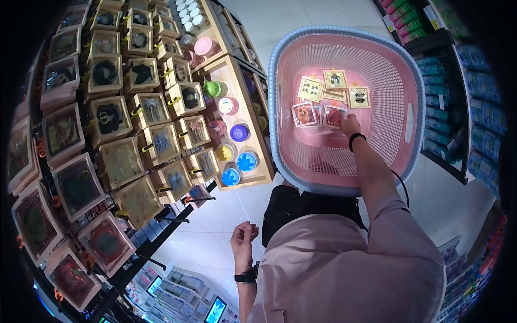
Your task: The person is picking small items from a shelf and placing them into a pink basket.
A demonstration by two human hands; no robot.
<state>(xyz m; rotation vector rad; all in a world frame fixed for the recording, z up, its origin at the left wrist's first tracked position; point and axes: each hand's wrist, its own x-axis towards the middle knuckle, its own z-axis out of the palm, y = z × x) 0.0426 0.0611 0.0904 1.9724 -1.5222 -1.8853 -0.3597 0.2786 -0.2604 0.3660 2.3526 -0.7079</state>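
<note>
A large pink basket (334, 180) with a grey-blue rim stands in front of me. Several small square packs lie on its bottom, among them a pack with a red item (333, 116), a second reddish pack (305, 114) and cream-framed packs such as the one at the right (358, 97). My right hand (350, 125) reaches into the basket, its closed fingers at the right edge of the red-item pack. Outside the basket, my left hand (245, 234) hangs low over the floor, fingers curled together, with nothing visible in it.
A rack of hanging framed packs (110, 118) fills the left. Beside it is a wooden shelf (253, 145) with colourful-lidded jars. Shelves of teal packages (435, 110) stand at the right. Metal hooks (175, 219) jut out near my left hand.
</note>
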